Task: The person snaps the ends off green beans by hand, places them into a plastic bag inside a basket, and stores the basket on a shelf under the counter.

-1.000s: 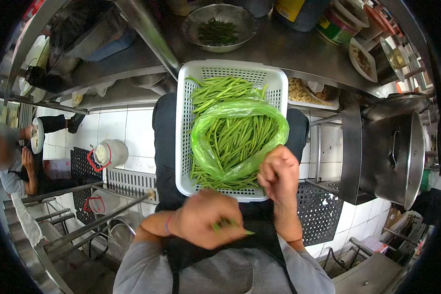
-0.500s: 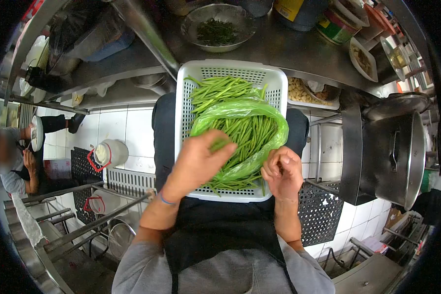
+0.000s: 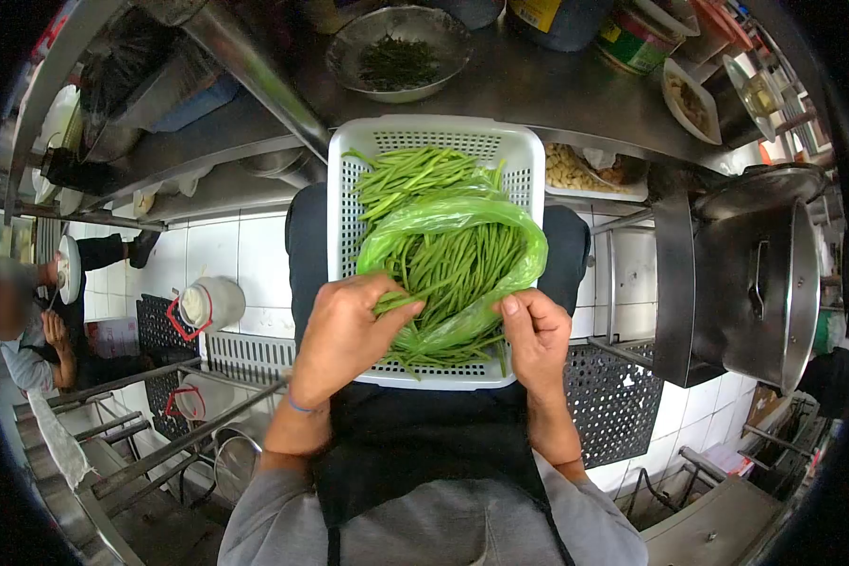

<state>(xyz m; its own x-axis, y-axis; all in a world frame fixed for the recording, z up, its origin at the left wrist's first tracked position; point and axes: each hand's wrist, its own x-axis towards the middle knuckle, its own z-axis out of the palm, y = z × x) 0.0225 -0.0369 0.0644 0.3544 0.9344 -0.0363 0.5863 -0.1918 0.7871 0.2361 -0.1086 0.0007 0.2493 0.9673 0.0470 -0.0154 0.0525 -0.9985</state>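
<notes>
Glossy plastic bag (image 3: 387, 247), smooth plastic basket (image 3: 341, 236).

Looking down, there is room to reach into the green plastic bag (image 3: 453, 209). The left hand (image 3: 344, 325) and right hand (image 3: 538, 335) block its lower corners, with a gap between. At the top of the frame, the steel desk (image 3: 538, 94) blocks the way.

no legible text or numbers
</notes>
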